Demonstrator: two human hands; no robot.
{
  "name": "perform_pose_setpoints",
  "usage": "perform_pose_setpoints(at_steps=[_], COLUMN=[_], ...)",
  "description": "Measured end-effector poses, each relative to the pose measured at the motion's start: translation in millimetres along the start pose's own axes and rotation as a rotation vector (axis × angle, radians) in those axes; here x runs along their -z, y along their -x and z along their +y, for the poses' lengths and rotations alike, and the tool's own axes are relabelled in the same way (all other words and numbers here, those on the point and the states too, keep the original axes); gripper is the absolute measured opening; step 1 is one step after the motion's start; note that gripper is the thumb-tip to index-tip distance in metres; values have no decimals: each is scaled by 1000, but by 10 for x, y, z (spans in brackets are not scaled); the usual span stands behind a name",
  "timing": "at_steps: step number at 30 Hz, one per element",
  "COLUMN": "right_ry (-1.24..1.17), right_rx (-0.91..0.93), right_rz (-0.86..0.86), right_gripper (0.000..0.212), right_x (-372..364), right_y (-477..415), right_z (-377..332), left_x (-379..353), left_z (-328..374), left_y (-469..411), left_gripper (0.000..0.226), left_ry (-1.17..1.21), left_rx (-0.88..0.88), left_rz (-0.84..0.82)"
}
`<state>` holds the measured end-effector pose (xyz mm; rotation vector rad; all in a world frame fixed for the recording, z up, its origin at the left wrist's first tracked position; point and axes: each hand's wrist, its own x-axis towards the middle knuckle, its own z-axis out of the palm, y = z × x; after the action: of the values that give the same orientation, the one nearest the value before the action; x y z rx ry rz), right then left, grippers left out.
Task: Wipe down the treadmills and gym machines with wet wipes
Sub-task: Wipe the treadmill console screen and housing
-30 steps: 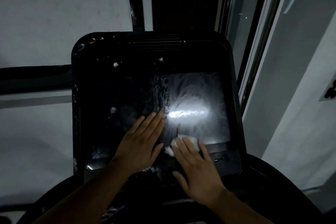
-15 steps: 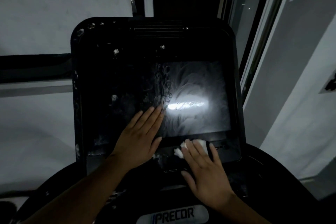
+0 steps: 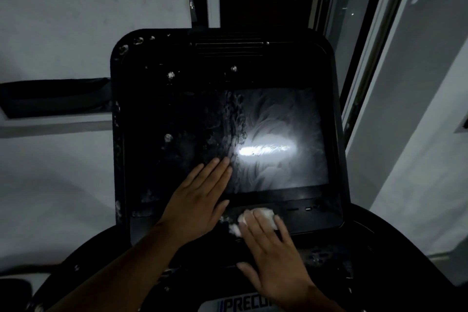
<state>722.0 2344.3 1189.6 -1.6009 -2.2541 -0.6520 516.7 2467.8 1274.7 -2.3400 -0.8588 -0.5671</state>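
A black treadmill console [image 3: 157, 114] fills the middle of the head view. Its screen [image 3: 286, 119] shows wet, feathery wipe streaks and a bright reflected glare. My left hand [image 3: 200, 200] lies flat on the screen's lower left part, fingers straight. My right hand [image 3: 273, 253] presses a crumpled white wet wipe [image 3: 263, 218] with straight fingers against the console's lower bezel, below the screen. Most of the wipe is hidden under the fingers.
Small white specks dot the console's left side and top. A Precor label [image 3: 243, 305] sits at the bottom edge. A pale wall [image 3: 63, 7] lies behind on the left, a window frame [image 3: 364, 58] on the right. The curved black handlebar surround [image 3: 395, 248] wraps the console base.
My right hand has slid the wipe down off the screen's lower edge onto the bezel, first right then back left. The left hand stays flat in place. The view tilted down slightly.
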Motion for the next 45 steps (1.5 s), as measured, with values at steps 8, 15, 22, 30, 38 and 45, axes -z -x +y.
perform_pose_setpoints(at_steps=[8,15,22,30,38,45], right_ry=[-79,-43,-58,-112,-86,21], right_rx=[-200,-208,-268,-261,-325,-205], right_rz=[53,82,49,79,109,106], right_gripper=[70,60,65,70,66,66], right_x=[216,228,131,226,296,321], right_y=[-694,-600,-498,-986,-1112,-1048], right_z=[11,-46,-189,-197,2,198], left_x=[-18,-27,8,17,32,94], left_z=[-142,-130,-157,-409,-398,-575], left_y=[33,33,32,56,65,-161], left_gripper=[72,73,73,72,71,67], left_ry=[-26,-16,2,-33,-28,-38], left_rx=[30,37,26,54,54,51], left_rz=[-11,-2,-7,-2,17,24])
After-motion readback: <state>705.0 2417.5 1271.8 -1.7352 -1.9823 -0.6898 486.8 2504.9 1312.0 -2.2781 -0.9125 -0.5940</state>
